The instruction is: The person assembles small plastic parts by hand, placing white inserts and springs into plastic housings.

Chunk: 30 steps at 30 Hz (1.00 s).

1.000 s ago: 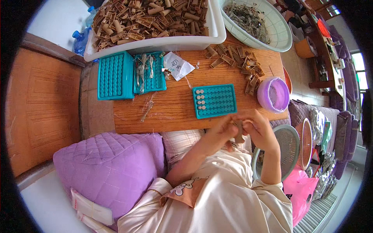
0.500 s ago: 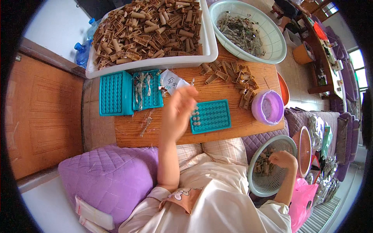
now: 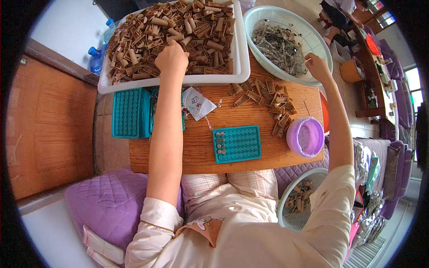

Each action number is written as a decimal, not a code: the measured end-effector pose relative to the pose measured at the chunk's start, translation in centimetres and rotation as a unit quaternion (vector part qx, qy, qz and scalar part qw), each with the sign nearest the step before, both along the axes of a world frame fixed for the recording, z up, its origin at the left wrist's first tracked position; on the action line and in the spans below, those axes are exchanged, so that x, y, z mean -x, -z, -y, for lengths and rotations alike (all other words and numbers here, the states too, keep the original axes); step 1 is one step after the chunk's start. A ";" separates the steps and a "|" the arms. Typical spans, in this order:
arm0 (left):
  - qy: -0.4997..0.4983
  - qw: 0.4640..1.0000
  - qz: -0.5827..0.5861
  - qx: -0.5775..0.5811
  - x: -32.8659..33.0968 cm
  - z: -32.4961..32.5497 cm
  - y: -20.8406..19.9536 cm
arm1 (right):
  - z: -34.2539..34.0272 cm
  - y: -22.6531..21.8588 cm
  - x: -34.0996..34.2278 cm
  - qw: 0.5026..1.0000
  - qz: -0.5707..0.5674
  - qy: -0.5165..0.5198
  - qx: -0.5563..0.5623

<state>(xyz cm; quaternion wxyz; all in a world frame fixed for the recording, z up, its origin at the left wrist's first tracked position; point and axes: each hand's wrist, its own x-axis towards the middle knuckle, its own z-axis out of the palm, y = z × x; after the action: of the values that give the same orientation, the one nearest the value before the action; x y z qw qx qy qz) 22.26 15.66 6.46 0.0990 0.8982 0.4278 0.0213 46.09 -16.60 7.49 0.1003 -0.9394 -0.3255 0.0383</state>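
My left hand (image 3: 172, 59) reaches into the white tub (image 3: 178, 81), closed over a heap of brown plastic shells (image 3: 210, 58); its fingertips are mostly hidden. At the right side of the pale green colander (image 3: 322, 76), my right hand (image 3: 317, 68) has its fingers bent together beside a tangle of clear and dark small parts (image 3: 279, 47). Whether anything is pinched in it is too small to see. On the table's near half lies a teal tray (image 3: 243, 143), with several small round grey pieces (image 3: 220, 143) in its left columns.
Teal trays (image 3: 129, 114) stand at the left, with a white paper slip (image 3: 196, 103) near them. Loose brown shells (image 3: 272, 96) lie beside a purple tub (image 3: 305, 137) at the right. A grey-green basket (image 3: 282, 210) sits beside my lap. A person (image 3: 335, 15) is at the far right.
My left hand has moved forward from above the teal tray into the heap of brown shells. My right hand has left the basket beside my lap and is up at the pale green colander.
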 end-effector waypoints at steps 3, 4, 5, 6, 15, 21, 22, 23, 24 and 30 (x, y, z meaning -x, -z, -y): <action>0.005 1.000 -0.008 -0.007 0.1 -0.4 0.2 | -0.8 3.1 -2.5 0.992 0.034 0.021 0.116; 0.003 1.000 0.006 -0.019 0.3 -0.6 0.7 | -1.6 3.7 -2.4 0.991 0.022 0.024 0.127; -0.001 1.000 0.005 -0.020 0.4 -0.8 1.0 | -2.0 4.0 -2.4 0.992 0.022 0.019 0.126; 0.008 0.999 0.023 -0.039 0.4 -1.0 1.4 | -2.2 4.3 -2.3 0.985 -0.002 0.018 0.169; 0.117 0.991 -0.047 0.047 0.0 -1.3 1.5 | -2.1 3.3 -1.0 0.964 -0.097 -0.068 0.239; 0.118 0.991 0.004 0.059 0.1 -0.7 1.8 | -1.6 1.6 2.4 0.943 -0.178 -0.160 0.229; 0.142 0.988 0.031 0.052 0.1 -0.6 1.8 | -1.4 1.3 2.7 0.939 -0.184 -0.178 0.229; 0.144 0.988 0.032 0.052 0.1 -0.7 1.9 | -1.2 1.1 2.7 0.940 -0.184 -0.176 0.229; 0.170 0.984 0.022 0.057 0.1 -0.7 1.9 | -0.9 1.0 2.6 0.941 -0.176 -0.189 0.218; 0.217 0.971 0.014 0.096 -0.3 0.1 0.6 | 2.3 0.0 -1.4 0.985 -0.132 -0.089 0.068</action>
<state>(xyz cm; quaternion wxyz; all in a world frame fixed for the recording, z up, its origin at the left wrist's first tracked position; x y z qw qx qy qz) 22.57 15.56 5.84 0.1924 0.9556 0.2211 -0.0296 47.52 -18.86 7.51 0.0742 -0.8978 -0.3886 0.1933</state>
